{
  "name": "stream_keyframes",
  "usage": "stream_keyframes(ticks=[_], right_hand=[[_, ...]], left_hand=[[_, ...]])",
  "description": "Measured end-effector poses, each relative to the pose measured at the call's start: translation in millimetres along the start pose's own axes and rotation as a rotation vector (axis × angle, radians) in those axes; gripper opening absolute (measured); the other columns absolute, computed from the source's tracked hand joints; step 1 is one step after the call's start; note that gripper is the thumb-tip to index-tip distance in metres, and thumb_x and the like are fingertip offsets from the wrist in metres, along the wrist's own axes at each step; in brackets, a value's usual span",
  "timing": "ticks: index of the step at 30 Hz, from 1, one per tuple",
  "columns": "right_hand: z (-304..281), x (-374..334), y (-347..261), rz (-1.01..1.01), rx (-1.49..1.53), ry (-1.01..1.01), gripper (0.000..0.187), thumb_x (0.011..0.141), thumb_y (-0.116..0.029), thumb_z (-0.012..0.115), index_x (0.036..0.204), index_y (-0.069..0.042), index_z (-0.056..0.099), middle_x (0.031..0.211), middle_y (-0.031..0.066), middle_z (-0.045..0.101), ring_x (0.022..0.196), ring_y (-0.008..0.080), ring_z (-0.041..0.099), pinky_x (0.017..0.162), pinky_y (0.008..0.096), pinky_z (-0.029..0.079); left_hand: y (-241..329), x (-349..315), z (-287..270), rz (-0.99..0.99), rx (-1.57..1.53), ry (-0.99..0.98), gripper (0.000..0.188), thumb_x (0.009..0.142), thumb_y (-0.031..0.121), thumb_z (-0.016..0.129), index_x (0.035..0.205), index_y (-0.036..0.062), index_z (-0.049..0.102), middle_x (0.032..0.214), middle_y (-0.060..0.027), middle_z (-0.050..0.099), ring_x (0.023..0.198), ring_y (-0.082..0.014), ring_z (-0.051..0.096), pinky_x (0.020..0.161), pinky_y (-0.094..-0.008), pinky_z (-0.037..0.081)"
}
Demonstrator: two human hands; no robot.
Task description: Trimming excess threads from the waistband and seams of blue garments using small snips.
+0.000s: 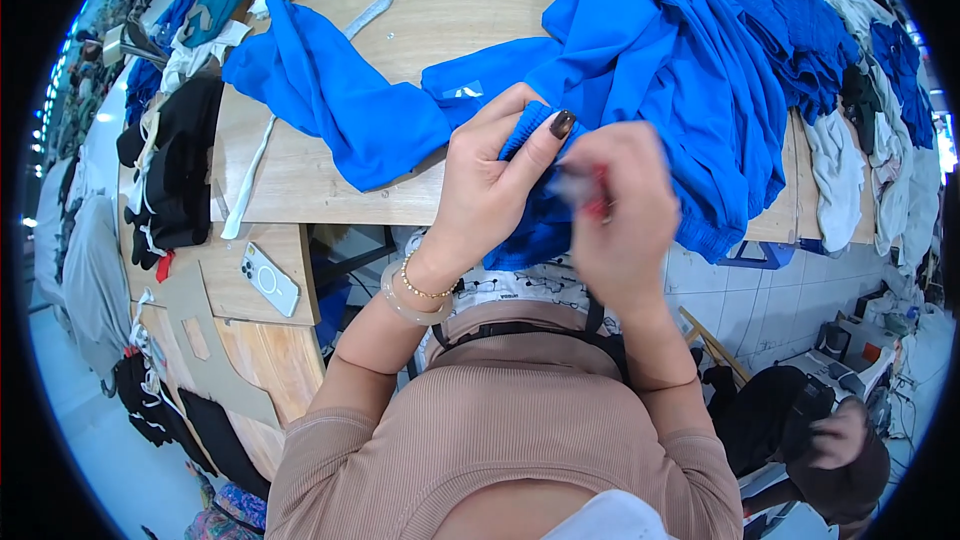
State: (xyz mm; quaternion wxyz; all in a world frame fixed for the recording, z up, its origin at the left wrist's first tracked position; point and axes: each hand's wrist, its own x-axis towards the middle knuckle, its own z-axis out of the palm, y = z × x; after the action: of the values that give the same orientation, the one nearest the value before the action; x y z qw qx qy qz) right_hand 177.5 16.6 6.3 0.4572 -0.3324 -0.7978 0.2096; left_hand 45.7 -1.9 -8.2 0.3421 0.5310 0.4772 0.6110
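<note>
A bright blue garment lies bunched on the wooden table, with one leg or sleeve stretched out to the left. My left hand pinches a gathered, elastic-looking edge of it between thumb and fingers, just over the table's near edge. Right beside it, my right hand is closed round a small red tool. Motion smears both that hand and the tool, so its exact kind and whether its tip touches the cloth do not show. Blue fabric hangs below my hands.
A phone lies on a lower wooden surface at the left, near a flat card pattern and folded black garments. White and blue clothes hang over the table's right side. Another person is at the lower right.
</note>
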Motion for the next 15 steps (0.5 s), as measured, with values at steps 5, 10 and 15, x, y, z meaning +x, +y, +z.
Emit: stream_keyframes(ticks=[5,10,15], right_hand=[[-8.7,2.2,14.4,0.045,0.088,0.183,0.011,0.079,0.006,0.056,0.084,-0.004,0.052,0.081,0.0085,0.05,0.069,0.0202,0.052,0.059,0.027,0.043],[-31.4,1.8,26.8,0.274,0.332,0.416,0.007,0.092,-0.006,0.052,0.087,-0.001,0.054,0.081,0.0014,0.05,0.065,0.0052,0.039,0.056,0.0186,0.031],[-14.6,4.4,7.4,0.094,-0.007,0.132,0.022,0.07,0.006,0.068,0.089,-0.003,0.064,0.083,0.0077,0.054,0.069,0.0163,0.054,0.058,0.0248,0.043]], left_hand=[[-1.3,-1.7,-4.0,0.009,-0.027,-0.002,0.021,0.091,0.01,0.055,0.075,-0.0031,0.05,0.081,0.0008,0.049,0.064,-0.0035,0.035,0.053,-0.0182,0.026],[0.2,-2.3,-6.6,-0.019,-0.044,0.003,0.021,0.092,0.011,0.055,0.075,-0.0026,0.05,0.081,0.0013,0.049,0.065,-0.0024,0.034,0.054,-0.0174,0.026],[-3.0,-2.1,-3.8,-0.007,-0.058,-0.015,0.02,0.092,0.012,0.055,0.078,-0.0021,0.051,0.084,0.0011,0.05,0.066,-0.0019,0.034,0.054,-0.0173,0.026]])
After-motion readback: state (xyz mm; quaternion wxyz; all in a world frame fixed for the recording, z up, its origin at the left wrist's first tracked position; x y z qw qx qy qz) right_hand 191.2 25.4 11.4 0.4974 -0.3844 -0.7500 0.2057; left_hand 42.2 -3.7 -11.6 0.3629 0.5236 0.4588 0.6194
